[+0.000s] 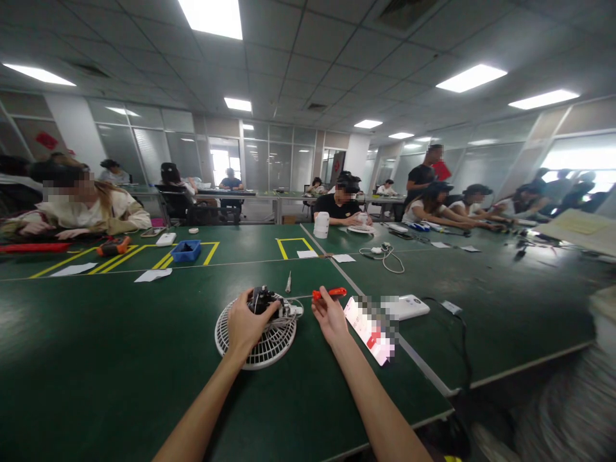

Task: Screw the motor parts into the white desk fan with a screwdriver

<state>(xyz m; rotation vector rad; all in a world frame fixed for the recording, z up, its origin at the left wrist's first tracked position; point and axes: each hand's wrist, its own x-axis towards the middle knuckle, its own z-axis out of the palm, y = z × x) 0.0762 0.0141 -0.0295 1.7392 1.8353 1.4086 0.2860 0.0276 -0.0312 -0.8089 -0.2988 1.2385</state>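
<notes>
A white round fan grille (260, 346) lies flat on the green table (120, 346) in front of me. On it sits a black motor (262, 299) with loose wires. My left hand (246, 324) grips that motor from the near side, fingers curled round it. My right hand (329, 314) is closed on a red-handled tool (329, 294), held just right of the grille. A small screwdriver (288, 282) lies on the table behind the grille.
A phone (370, 330) and a white box (409, 307) with a black cable lie right of my right hand. Farther back are a blue tray (186, 250), papers, a white cup (321, 224) and several seated people. The table edge runs close on the right.
</notes>
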